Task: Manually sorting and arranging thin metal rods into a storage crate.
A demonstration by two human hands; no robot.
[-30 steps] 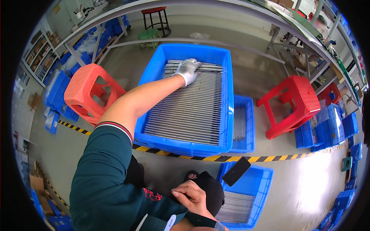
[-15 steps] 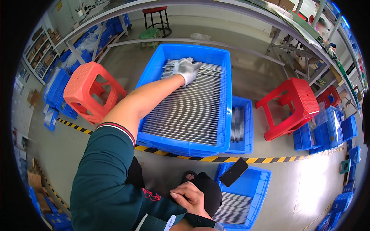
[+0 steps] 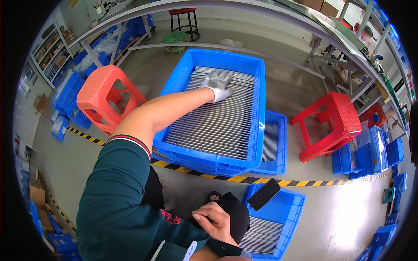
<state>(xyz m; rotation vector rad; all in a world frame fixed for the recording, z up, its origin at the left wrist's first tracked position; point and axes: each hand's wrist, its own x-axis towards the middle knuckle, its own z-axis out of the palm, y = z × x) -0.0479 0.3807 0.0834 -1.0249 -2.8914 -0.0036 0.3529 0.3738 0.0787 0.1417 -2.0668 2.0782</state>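
My left hand (image 3: 217,86), in a grey-white glove with some fingertips bare, lies with fingers spread on a row of thin metal rods (image 3: 213,126). Side by side, the rods fill a large blue plastic bin (image 3: 204,155) in front of me. Down by my lap my right hand (image 3: 214,221) is bare and closed, thumb against the curled fingers. Whatever it may pinch is too small to make out.
Right of my lap a blue crate (image 3: 292,209) holds more rods (image 3: 263,235), with a black phone (image 3: 264,194) across its rim. Another rod crate (image 3: 281,163) sits beside the large bin. Plastic stools stand left (image 3: 104,93) and right (image 3: 333,122); a workbench (image 3: 244,11) spans the back.
My gloved left hand has shifted slightly nearer over the rods, its fingers now more spread. My right hand stays by my lap, still closed. The view has shifted a little.
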